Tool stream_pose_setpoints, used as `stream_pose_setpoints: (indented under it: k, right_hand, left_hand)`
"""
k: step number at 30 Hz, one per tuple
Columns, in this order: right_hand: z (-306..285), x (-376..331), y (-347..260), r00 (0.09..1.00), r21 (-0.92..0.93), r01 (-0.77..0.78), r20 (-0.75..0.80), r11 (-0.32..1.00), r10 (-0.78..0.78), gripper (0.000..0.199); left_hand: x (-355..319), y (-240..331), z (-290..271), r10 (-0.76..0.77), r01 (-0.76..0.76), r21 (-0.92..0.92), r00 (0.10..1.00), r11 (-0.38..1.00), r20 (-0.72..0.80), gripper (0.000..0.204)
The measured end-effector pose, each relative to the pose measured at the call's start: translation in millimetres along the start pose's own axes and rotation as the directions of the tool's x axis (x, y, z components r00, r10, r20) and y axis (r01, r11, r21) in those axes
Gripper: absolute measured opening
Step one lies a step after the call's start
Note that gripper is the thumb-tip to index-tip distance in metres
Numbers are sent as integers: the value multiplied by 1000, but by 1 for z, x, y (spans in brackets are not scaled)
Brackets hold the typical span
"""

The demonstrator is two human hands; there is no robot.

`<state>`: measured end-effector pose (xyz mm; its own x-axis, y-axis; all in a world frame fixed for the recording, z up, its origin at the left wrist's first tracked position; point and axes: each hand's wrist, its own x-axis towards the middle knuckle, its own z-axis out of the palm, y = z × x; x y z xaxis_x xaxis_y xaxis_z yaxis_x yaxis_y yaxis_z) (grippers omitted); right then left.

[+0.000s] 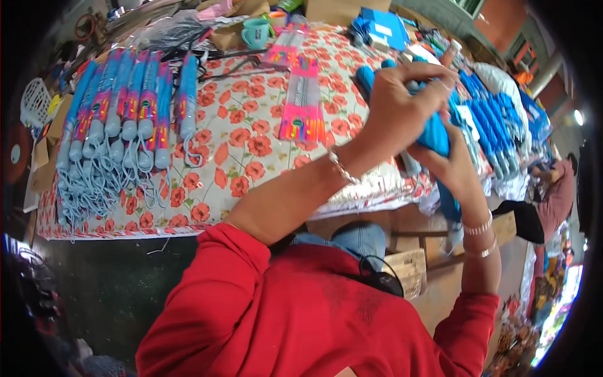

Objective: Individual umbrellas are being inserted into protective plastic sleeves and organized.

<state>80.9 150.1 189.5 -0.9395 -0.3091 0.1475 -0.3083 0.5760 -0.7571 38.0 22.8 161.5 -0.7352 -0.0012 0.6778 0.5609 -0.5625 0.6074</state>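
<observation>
While printed sleeves [147, 103] are encasing umbrellas [162, 157], they are lying left of the hands [411, 100] [455, 164]. Both are curling closed around blue fabric [433, 135].

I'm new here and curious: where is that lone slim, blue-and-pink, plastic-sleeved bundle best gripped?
Probably midway along the lone bundle, from its right: red-flowered cloth gives room there, while the row of similar bundles lies on its left. Its straight, slim body suits a grip across, clear of the corded, pale-blue end piece.

Left fingers [434, 94] over, right fingers [432, 159] around a blue bundle [434, 134] near poppy-print tablecloth [235, 151]
</observation>
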Motion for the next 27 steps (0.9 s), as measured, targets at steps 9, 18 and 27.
stream_pose_setpoints:
  k: [9, 18, 27]
  right_hand:
    - [-5, -30, 52, 996, -13, -62, 64, 998, 63, 34]
    - [46, -20, 92, 961, -2, 145, 240, 989, -141, 40]
    - [61, -14, 90, 924, -113, 143, 370, 983, -92, 43]
  left_hand:
    - [-43, -11, -207, -610, 35, 956, 776, 290, 157, 43]
    - [-58, -37, -217, -445, -128, 941, 855, 313, 264, 19]
    - [-50, -38, -193, -410, -122, 945, 879, 302, 245, 25]
